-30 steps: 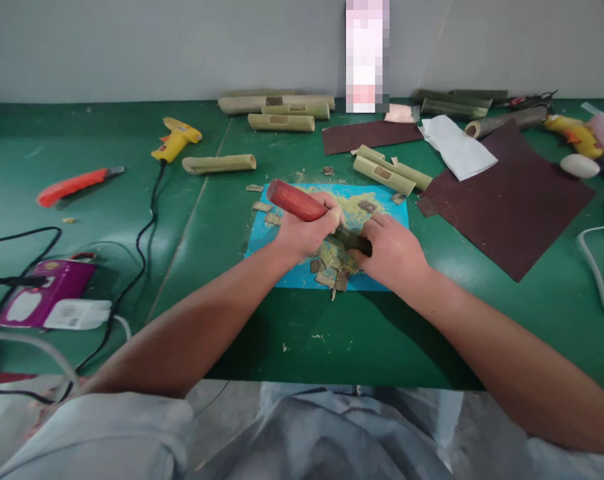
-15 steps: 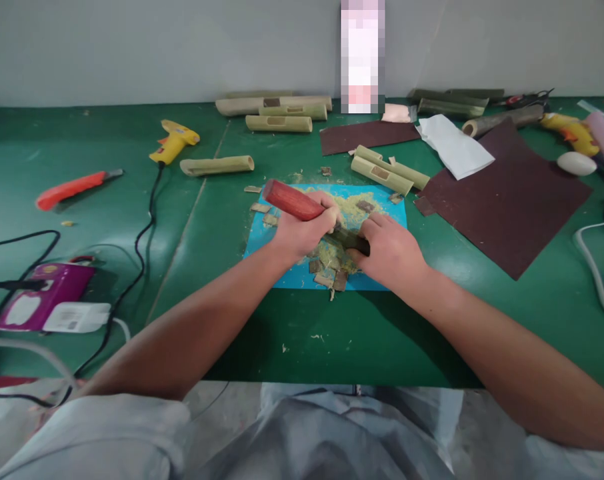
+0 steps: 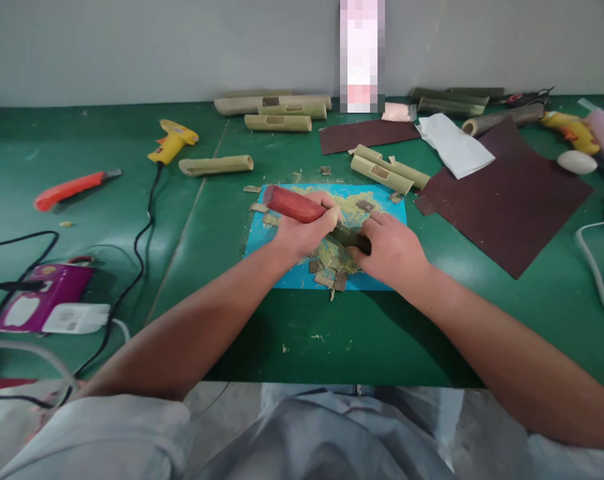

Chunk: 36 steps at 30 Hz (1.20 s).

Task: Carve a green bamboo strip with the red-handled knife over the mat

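My left hand (image 3: 305, 230) is closed around a carving tool with a thick red wooden handle (image 3: 295, 205); its blade is mostly hidden by my fingers and points toward the bamboo. A dark green bamboo tube (image 3: 349, 237) is gripped in my right hand (image 3: 395, 247), its right end covered by the fingers. The two hands are close together over a blue sheet (image 3: 267, 267). Pale shavings (image 3: 332, 255) and small cut bamboo chips (image 3: 341, 280) lie on the sheet below them.
Cut bamboo tubes (image 3: 382, 175) lie beyond the sheet, with more (image 3: 278, 123) along the wall. At left are a yellow glue gun (image 3: 172, 143), a red utility knife (image 3: 72, 190) and a purple power strip (image 3: 57, 293) with cables. Dark brown sandpaper (image 3: 512, 213) and white paper (image 3: 455, 147) lie right.
The red handle has dipped very slightly at its free end. Both hands keep their grip in nearly the same place.
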Motion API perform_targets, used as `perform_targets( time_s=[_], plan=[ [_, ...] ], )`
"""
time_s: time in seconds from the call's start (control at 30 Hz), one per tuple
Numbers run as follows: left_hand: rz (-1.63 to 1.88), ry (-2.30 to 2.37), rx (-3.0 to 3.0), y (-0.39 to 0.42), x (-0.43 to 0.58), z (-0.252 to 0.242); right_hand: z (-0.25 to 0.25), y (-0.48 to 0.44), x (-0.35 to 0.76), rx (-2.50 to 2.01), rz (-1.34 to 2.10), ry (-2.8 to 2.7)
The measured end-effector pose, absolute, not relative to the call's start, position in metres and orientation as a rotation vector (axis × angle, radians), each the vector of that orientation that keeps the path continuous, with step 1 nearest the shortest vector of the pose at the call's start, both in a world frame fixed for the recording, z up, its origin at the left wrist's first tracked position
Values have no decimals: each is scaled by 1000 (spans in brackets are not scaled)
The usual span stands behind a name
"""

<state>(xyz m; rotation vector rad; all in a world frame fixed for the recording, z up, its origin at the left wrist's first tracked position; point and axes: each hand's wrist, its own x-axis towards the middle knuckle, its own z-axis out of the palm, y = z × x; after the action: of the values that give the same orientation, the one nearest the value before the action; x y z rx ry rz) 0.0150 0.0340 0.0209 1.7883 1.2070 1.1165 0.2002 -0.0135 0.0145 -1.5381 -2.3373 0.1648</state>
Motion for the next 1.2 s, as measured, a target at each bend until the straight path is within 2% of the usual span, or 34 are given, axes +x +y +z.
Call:
perform_targets(
  time_s=[0.17,0.8,1.2],
  plan=[
    [1129,1200,1817,36,21,19,10,-11,199,-1491,94,-2344],
    [1262,1387,1720,43,49,16,11,-6,196,-1546,172,-2293],
    [1147,1447,1763,54,53,18,13,-3,199,-1572,286,-2231]
  ],
)
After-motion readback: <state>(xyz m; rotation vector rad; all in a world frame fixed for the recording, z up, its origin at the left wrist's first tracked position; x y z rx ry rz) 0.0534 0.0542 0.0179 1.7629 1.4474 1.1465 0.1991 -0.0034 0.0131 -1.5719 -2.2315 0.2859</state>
